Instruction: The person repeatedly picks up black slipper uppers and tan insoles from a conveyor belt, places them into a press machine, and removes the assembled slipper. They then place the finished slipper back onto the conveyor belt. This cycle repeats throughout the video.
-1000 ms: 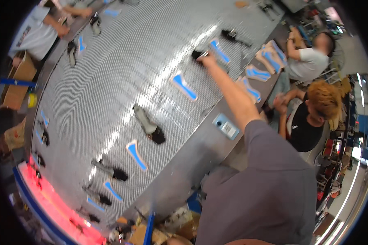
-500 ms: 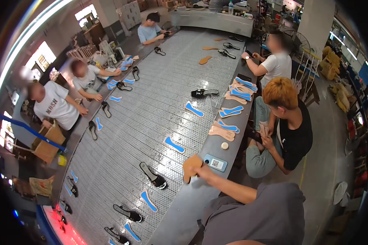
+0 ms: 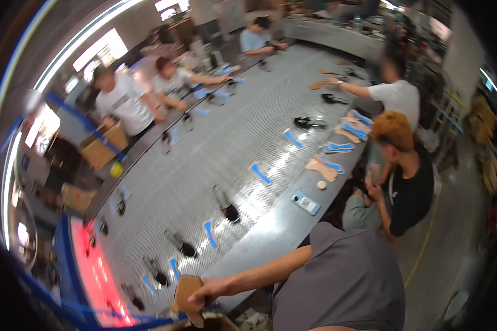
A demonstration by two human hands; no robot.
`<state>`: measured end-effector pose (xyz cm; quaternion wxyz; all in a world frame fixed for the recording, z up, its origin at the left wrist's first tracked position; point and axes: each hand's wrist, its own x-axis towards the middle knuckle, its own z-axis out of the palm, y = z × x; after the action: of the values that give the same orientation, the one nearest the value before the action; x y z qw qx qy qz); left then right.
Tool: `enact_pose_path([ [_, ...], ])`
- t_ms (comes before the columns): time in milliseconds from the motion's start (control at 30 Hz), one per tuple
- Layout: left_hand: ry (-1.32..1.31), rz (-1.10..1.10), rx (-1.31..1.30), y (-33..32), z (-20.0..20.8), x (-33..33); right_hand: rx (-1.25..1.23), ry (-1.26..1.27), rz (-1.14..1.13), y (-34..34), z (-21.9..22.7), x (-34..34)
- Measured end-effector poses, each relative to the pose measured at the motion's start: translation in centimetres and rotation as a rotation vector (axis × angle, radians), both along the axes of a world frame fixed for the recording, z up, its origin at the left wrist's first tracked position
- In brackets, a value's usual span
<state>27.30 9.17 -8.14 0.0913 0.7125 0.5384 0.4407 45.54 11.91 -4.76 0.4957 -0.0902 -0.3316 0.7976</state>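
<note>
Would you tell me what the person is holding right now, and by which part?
The right hand grips a tan insole-shaped piece along its right edge. The left hand is out of view.

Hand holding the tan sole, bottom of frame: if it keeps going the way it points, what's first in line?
Judging loosely, the hand with the tan sole points left along the belt's near edge; first would be the black shoe piece. Depth is unclear.

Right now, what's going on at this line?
The person wearing the camera holds a tan insole-shaped piece in one hand at the near end of a long grey conveyor; which hand it is can't be told, and the other is out of view. Black shoe parts and blue insoles lie spaced along the belt. A seated co-worker in black is beside the belt's edge, and others work on both sides further up.
</note>
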Motion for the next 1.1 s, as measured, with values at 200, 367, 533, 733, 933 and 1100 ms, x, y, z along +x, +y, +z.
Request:
enact_pose_path([
  [200,-1.127,0.247,0.157,-21.4,-6.7,-28.6,-0.186,0.159,0.249,-4.7,3.1,-14.7],
  [367,-1.607,0.379,0.353,-37.2,-4.4,-27.0,-0.19,0.025,0.351,-16.5,2.5,-27.9],
  [533,-1.645,0.333,0.653,-48.3,-7.3,-23.4,-0.151,-0.027,0.613,-23.8,5.2,-35.2],
  [733,-1.634,0.497,0.487,-61.3,-5.2,-20.1,-0.182,0.046,0.756,-30.0,8.2,-44.2],
  [933,-1.43,0.384,0.597,-55.0,-3.7,-25.1,-0.104,-0.071,0.719,-30.9,6.7,-47.5],
  [1100,-0.088,0.92,0.432,-51.5,7.6,-34.6,-0.08,-0.103,0.688,-29.7,6.6,-48.6],
])
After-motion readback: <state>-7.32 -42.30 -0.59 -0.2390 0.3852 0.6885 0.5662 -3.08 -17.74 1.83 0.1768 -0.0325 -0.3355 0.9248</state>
